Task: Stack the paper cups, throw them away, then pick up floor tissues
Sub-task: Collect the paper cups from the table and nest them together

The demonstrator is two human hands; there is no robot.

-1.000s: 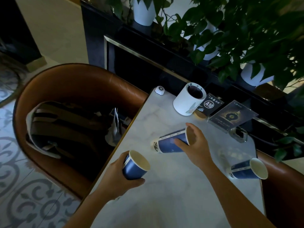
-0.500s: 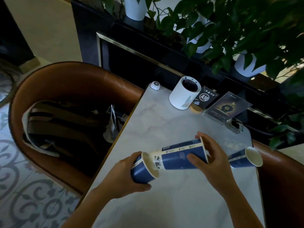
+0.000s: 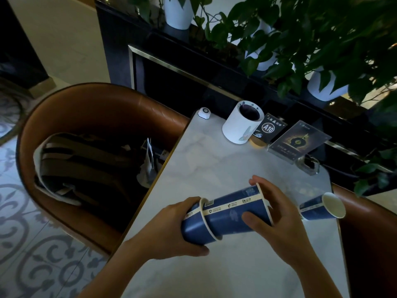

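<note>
left hand: grip wrapped round the outer cup, held sideways just above the surface, mouth facing right.
right hand: grip clasped on the inner cup, thumb underneath, fingers over the rim end; base of this cup is inside the outer cup's mouth.
nesting depth: partly in; most of the inner cup's wall shows outside the outer rim, so likely not seated yet.
how to do it well: keep both cups on one axis, push straight in with the right hand, brace with the left; light squeeze only, paper walls dent and then jam.
check: whether either cup holds leftover liquid is hidden from this angle; probably tip with care.
third cup: on its side near the right edge of the surface, mouth to the right, apart from both hands; next to stack, could roll off.
far surface: white holder, table sign "A10", upright card.
left of surface: brown chair with a bag in it.
floor tissues: none clearly in view.
</note>
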